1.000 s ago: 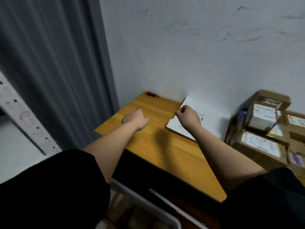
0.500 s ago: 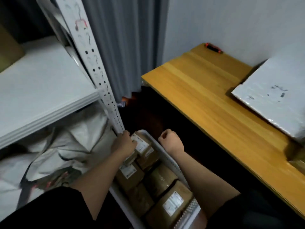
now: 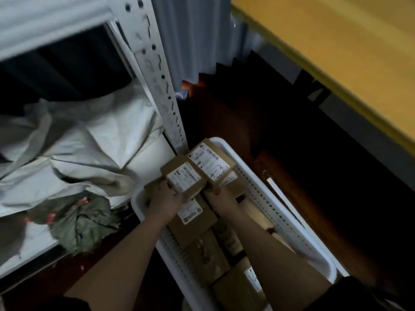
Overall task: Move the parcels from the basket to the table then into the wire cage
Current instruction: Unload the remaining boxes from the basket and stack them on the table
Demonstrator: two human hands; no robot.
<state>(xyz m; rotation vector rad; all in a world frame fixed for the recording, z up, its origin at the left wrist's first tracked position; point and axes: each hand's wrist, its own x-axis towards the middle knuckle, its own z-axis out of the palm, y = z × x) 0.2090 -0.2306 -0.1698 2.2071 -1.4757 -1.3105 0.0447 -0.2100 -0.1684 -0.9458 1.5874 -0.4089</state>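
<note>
While plain brown cardboard parcels [image 3: 197,230] fill the white perforated plastic basket [image 3: 278,212] on the floor, the left grip [image 3: 165,199] curls round a small square box [image 3: 184,179] with a white label, and the right grip [image 3: 221,198] pinches a longer labelled box [image 3: 210,162] marked in pen, both at the basket's far end. Beyond stand a white slotted shelf post [image 3: 157,70], crumpled grey bags [image 3: 74,153] and the smooth yellow wooden desk [image 3: 336,41].
</note>
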